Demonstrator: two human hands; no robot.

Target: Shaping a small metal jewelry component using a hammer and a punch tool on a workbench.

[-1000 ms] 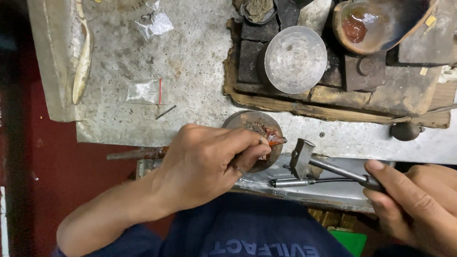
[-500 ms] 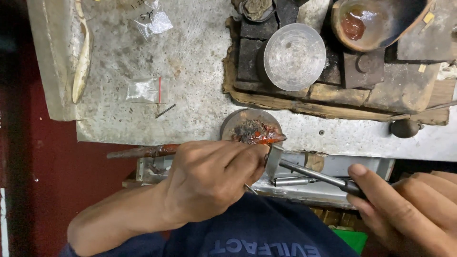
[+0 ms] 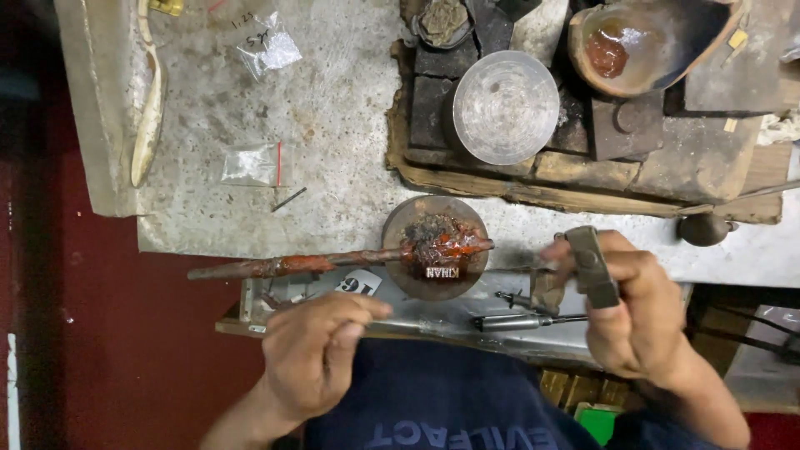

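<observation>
A round block (image 3: 417, 218) topped with dark and red pitch sits at the near edge of the stone slab (image 3: 333, 125). A small lettered metal piece (image 3: 442, 272) is set in the pitch. A long red-coated stick (image 3: 283, 266) reaches the block from the left. My right hand (image 3: 646, 329) grips a small grey hammer (image 3: 592, 267), held just right of the block. My left hand (image 3: 312, 354) is drawn back toward my body, below the stick, with thumb and fingers pinched together. I see nothing in it.
A metal tray (image 3: 467, 312) with a few thin tools (image 3: 521, 321) lies between me and the slab. Behind the block stand a charred wooden board (image 3: 467, 179), a round metal dish (image 3: 505, 108) and a clay bowl (image 3: 658, 42) holding red liquid. Small plastic bags (image 3: 250, 163) lie left.
My left hand has left the block and pulled back toward me, uncovering the stick and the pitch. My right hand has risen with the hammer closer to the block.
</observation>
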